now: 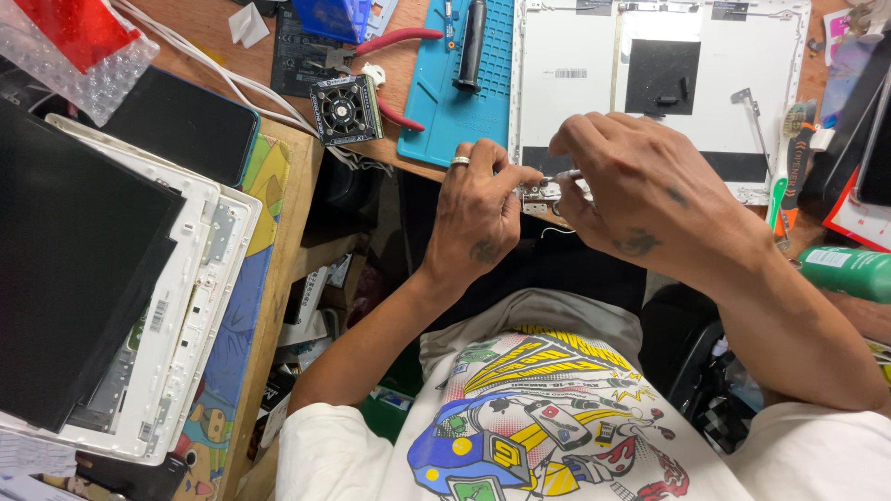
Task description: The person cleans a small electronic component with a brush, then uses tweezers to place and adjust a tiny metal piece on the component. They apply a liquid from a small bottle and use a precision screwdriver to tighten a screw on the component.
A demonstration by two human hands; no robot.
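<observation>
I see both hands at the white plastic laptop lid (650, 93)'s near edge, left hand (478, 218) pinching a small metal hinge (535, 193), right hand (640, 190) gripping a thin silver tool (563, 174) lying crosswise, tip leftward.

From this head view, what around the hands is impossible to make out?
- Small metal part at the white laptop lid: mostly covered by the left hand and right hand.
- Slim tool's tip: too small.
- Green bottle: cut by the right edge.

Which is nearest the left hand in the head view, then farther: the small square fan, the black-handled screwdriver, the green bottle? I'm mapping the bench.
From the left hand:
1. Small square fan, up and to its left.
2. Black-handled screwdriver, straight up on the blue mat.
3. Green bottle, far right edge.
</observation>
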